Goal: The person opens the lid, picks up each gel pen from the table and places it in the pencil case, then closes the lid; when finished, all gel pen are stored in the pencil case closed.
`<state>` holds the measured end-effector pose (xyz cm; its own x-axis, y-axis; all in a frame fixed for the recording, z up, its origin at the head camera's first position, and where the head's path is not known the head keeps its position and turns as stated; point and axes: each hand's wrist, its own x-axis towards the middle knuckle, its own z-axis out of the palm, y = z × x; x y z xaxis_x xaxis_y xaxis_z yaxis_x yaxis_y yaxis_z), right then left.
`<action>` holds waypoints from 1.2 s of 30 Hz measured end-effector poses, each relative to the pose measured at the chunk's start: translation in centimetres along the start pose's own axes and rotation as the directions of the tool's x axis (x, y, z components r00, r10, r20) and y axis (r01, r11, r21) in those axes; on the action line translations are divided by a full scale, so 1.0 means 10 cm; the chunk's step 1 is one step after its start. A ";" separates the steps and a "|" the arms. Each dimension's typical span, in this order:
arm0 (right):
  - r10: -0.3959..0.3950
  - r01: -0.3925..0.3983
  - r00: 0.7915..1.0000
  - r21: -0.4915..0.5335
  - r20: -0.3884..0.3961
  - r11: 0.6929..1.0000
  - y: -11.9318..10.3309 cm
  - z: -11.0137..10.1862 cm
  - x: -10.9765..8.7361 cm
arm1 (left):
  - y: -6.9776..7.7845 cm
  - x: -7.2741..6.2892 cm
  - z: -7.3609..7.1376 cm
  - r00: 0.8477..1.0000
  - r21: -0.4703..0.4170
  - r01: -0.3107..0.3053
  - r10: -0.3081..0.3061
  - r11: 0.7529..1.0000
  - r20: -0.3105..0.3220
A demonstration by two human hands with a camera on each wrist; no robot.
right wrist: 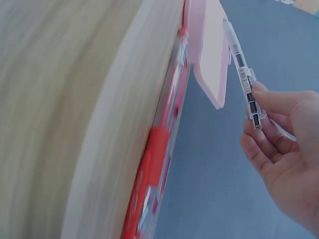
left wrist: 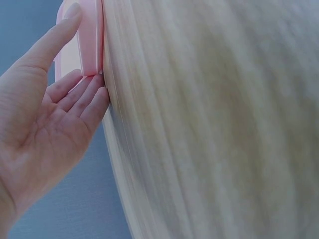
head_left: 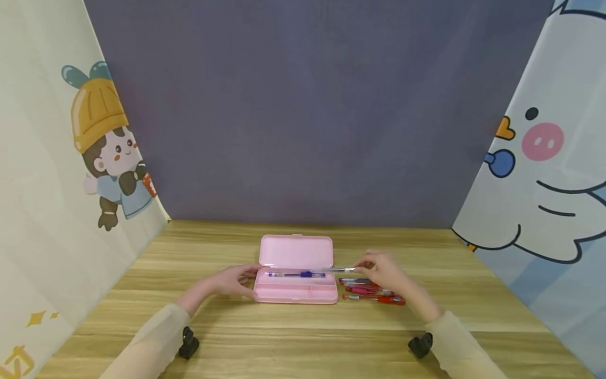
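A pink pencil case [head_left: 295, 301] lies on the table with its lid [head_left: 296, 251] raised at the back. Inside its rear compartment is a blue pen [head_left: 289, 274]. My left hand [head_left: 233, 280] rests against the case's left end, fingers loosely extended; the thumb [left wrist: 52, 40] lies along the case in the left wrist view. With thumb and fingers, my right hand [head_left: 381, 267] pinches a clear gel pen [right wrist: 244, 74] with black markings near one end. This pen is held nearly level, its far end over the right part of the case.
Right of the case, below my right hand, lie several pens, among them a red pen [head_left: 379, 298] nearest me. A grey backdrop [head_left: 307, 116] stands behind the wooden table [head_left: 293, 347], and printed cartoon panels flank it on both sides.
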<state>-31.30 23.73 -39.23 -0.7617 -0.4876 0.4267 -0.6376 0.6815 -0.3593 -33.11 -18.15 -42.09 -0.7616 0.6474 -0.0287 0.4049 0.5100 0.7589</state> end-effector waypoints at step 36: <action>-0.080 0.075 0.991 0.055 0.103 0.996 -0.41 0.54 0.49 | 0.02 -0.02 0.00 1.000 -0.021 0.003 -0.003 1.000 0.001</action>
<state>-33.05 15.59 -40.18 -0.7158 -0.5946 0.3662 -0.6983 0.6121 -0.3711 -32.87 -18.15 -41.92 -0.7620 0.6468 -0.0315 0.3922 0.4997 0.7723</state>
